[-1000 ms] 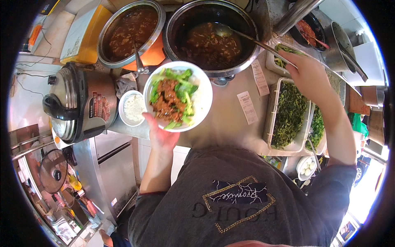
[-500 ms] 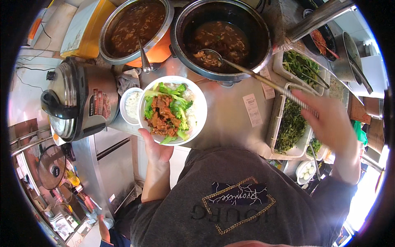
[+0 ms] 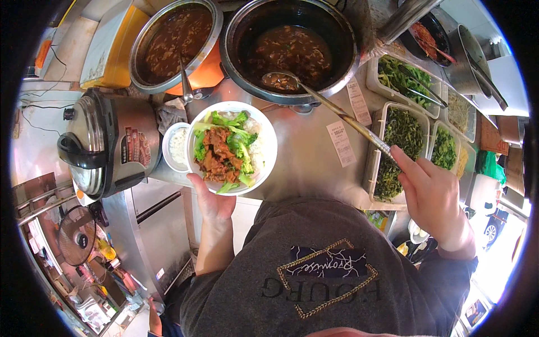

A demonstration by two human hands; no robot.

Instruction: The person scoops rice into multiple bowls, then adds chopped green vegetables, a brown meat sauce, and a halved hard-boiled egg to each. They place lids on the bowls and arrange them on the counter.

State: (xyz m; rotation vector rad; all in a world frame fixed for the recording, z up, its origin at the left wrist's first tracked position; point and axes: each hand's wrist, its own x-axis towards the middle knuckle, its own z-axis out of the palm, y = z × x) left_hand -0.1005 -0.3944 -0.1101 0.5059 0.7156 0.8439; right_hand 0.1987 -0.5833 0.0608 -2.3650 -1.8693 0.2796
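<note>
A round white bowl rests on my left hand, its thumb against the near side. In it lie white rice, green vegetables and brown chunks of meat. My right hand grips the far end of a long metal ladle. The ladle's scoop hangs inside a dark pot, with brown sauce and some pieces in it. Brown stew fills the pot's bottom.
Left of the dark pot stands another pot of stew with a spoon. A small tub of rice touches the bowl's left side, beside a pressure cooker. At right are trays of greens and paper slips on the counter.
My right hand has come left and slightly down, drawing the ladle handle with it. The ladle's scoop, heaped with pieces before, now looks less full. The bowl has hardly moved.
</note>
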